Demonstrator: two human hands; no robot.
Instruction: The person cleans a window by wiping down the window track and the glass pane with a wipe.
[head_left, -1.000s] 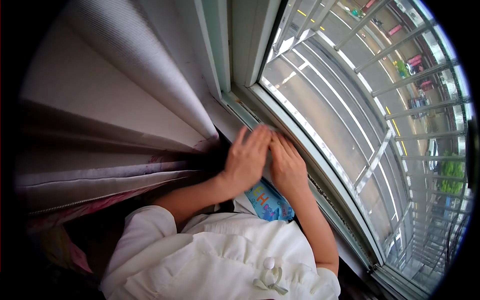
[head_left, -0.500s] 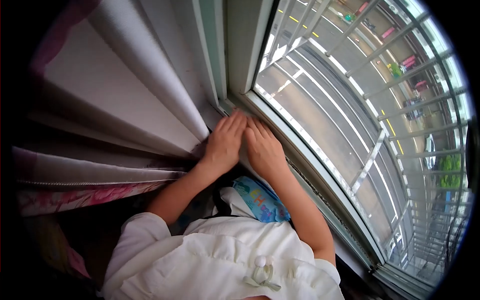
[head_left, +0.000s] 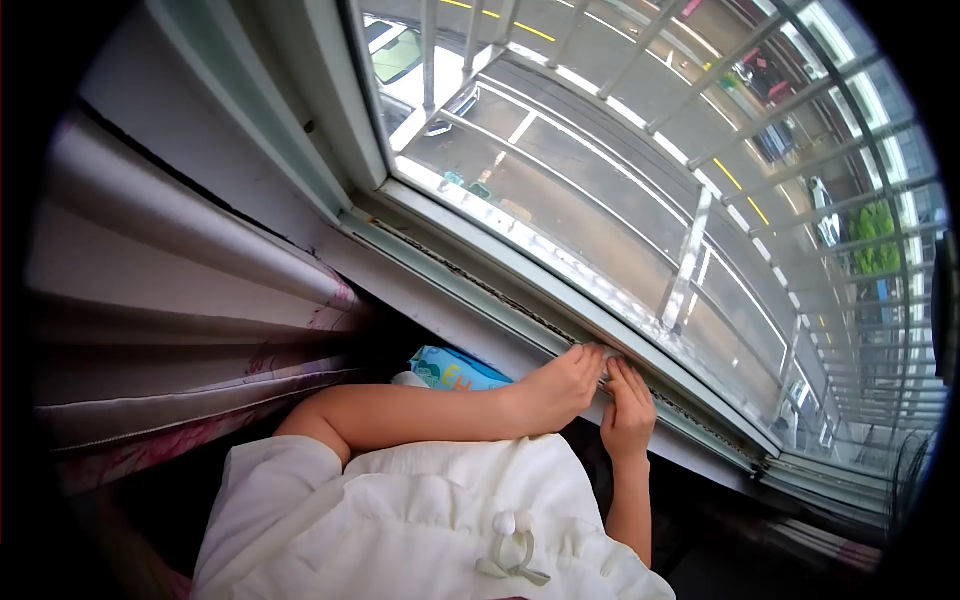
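Observation:
My left hand [head_left: 558, 388] reaches across to the window's lower track [head_left: 470, 285], its fingers bent and pressed together at the tips. Just right of it, my right hand [head_left: 628, 408] rests at the same track, with its fingers curled toward the left fingertips. Something small and pale shows between the two sets of fingertips, too small to make out. Behind my left forearm lies a light blue packet [head_left: 458, 370] with coloured letters, partly hidden by the arm.
The window pane [head_left: 600, 220] rises beyond the track, with metal bars [head_left: 690, 250] outside and a street with parked cars below. A pale curtain [head_left: 190, 270] with pink flowers hangs in folds at the left. A white ledge [head_left: 420, 310] runs along the frame.
Both hands have moved right and down along the window track, away from the corner by the curtain. The view has turned, and the left forearm now covers part of the packet.

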